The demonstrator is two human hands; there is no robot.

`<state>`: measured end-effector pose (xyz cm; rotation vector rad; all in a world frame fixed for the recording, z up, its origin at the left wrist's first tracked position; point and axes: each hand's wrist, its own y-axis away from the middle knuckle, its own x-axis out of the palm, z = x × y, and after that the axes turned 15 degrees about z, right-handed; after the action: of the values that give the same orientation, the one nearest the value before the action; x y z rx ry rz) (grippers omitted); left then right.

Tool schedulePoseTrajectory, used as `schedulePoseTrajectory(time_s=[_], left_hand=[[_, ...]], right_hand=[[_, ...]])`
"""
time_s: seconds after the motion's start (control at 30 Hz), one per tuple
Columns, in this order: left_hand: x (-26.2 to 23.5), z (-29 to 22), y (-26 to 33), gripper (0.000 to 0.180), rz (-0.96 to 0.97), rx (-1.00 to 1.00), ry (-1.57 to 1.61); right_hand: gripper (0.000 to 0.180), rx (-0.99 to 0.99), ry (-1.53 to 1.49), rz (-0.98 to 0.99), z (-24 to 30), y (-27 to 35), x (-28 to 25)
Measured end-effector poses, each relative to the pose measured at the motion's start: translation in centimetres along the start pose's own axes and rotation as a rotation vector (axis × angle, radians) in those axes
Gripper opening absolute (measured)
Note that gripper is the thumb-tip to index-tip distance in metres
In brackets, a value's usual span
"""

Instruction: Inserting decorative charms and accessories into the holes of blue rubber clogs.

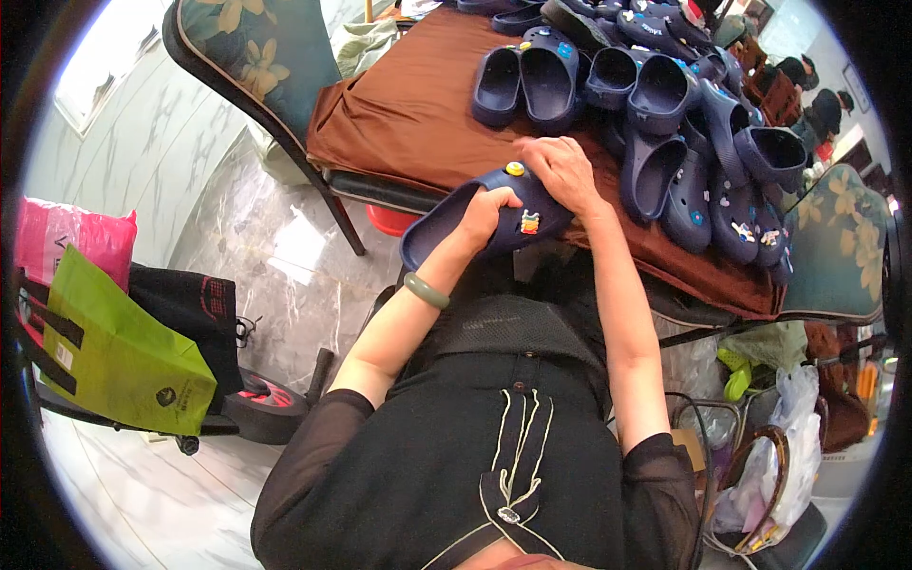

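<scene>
A navy blue clog [439, 226] is held over my lap at the table's near edge, its open heel toward the left. My left hand [483, 218] grips it by the upper, with the thumb lying across the top. My right hand [562, 176] rests on the toe end, its fingers bent over the far side; the fingertips are partly hidden. A yellow round charm [515, 169] sits on the far side of the clog's upper. Nearer to me, a small rainbow-coloured charm [529, 222] is fixed to it.
Many more navy clogs [655, 90] are piled on the brown cloth-covered table [408, 95], some with charms. Floral-backed chairs [256, 57] stand at both sides. A green bag [123, 342] hangs at the left beside a wheel [266, 404]. A basket with plastic bags [774, 465] is at lower right.
</scene>
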<state>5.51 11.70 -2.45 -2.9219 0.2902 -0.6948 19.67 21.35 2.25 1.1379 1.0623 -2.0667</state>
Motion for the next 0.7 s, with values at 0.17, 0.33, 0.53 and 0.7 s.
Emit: schedulePoseTrajectory(time_s=[0.17, 0.33, 0.53, 0.7], left_hand=[[0.5, -0.8, 0.4, 0.016, 0.067, -0.015, 0.021], [-0.1, 0.2, 0.5, 0.013, 0.070, 0.063, -0.068], [-1.5, 2.2, 0.1, 0.010, 0.080, 0.183, -0.334], [-0.5, 0.6, 0.5, 0.009, 0.011, 0.213, -0.451]], right_hand=[[0.029, -0.125, 0.132, 0.223, 0.6, 0.4, -1.7], [0.023, -0.136, 0.199, 0.302, 1.8, -0.5, -1.1], [0.021, 0.036, 0.386, 0.004, 2.0, -1.7, 2.9], [0.025, 0.121, -0.156, -0.193, 0.8, -1.5, 2.8]])
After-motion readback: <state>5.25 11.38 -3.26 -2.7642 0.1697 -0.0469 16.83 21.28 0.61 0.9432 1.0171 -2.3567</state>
